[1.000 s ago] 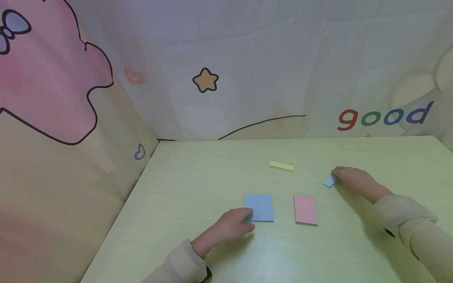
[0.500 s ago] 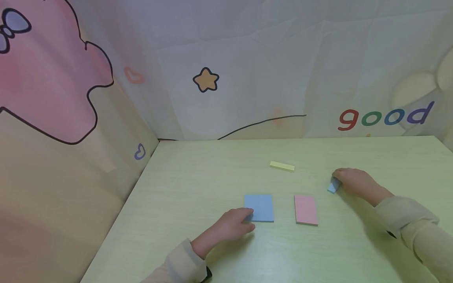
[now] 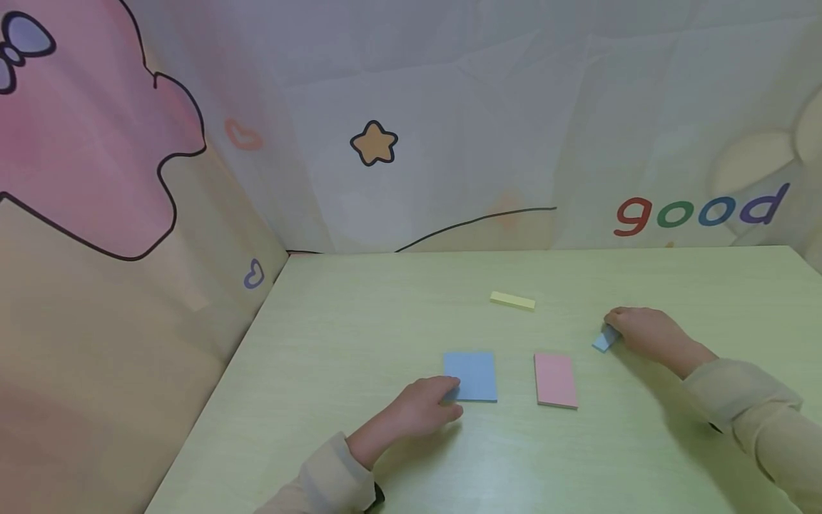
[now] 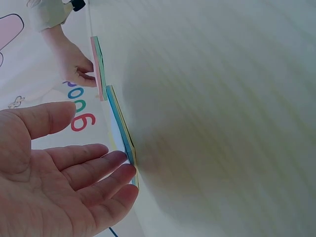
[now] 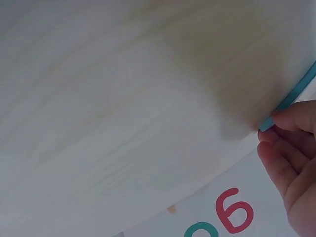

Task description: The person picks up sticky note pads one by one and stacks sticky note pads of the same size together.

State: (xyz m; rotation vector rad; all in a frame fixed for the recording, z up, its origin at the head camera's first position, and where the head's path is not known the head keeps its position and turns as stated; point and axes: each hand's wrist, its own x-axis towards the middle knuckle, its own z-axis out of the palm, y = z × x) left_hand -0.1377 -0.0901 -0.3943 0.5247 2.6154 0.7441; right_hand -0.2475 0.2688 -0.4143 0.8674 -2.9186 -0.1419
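Near the table's middle lies a flat blue square piece point(image 3: 477, 377). My left hand point(image 3: 417, 408) rests its fingertips on the square's left edge, with the thumb apart from it; the left wrist view shows the fingers point(image 4: 116, 158) relaxed and uncurled along that edge. To the right of the square is a pink rectangular piece point(image 3: 555, 380). Farther right, my right hand point(image 3: 651, 334) pinches the far end of a narrow blue strip point(image 3: 604, 340), partly hidden under the fingers. From the right wrist, thumb and fingertips meet at the end of that strip point(image 5: 298, 90).
A pale yellow strip point(image 3: 512, 301) lies farther back on the light green table point(image 3: 359, 307). Behind the table hangs a printed cloth point(image 3: 449, 143) with a star and the word "good". Another cloth with a pink figure closes off the left side.
The blue strip's free end has swung toward the near side and slightly right. My right hand has shifted slightly nearer. The left hand and the other pieces stay in place.
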